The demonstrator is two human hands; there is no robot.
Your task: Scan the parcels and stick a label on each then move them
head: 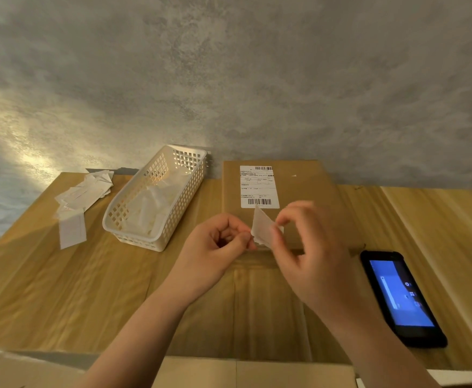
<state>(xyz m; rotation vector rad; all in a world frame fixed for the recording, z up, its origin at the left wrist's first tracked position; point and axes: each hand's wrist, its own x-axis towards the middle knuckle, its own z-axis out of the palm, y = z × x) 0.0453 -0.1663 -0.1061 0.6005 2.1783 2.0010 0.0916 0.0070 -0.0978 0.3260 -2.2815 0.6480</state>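
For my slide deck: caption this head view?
Both hands peel a label over a cardboard parcel.

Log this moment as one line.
stage: peeling label | left hand and right hand: pinch small label | parcel: on table, shipping label on top | phone: right, screen lit

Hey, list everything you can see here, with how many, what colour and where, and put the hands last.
Brown cardboard parcel: one, lying flat at the table's far edge, centre; a white printed shipping label is stuck on its top.
Small white paper label: one, held over the parcel's near edge.
White perforated plastic basket: one, left of the parcel, with white paper scraps inside.
Loose white paper slips: a pile, far left of the table.
Black handheld scanner with blue screen: one, right, lying flat.
Light wooden table: one, under everything.
Left hand: pinches the small label's left edge.
Right hand: its fingers pinch the label's right side.
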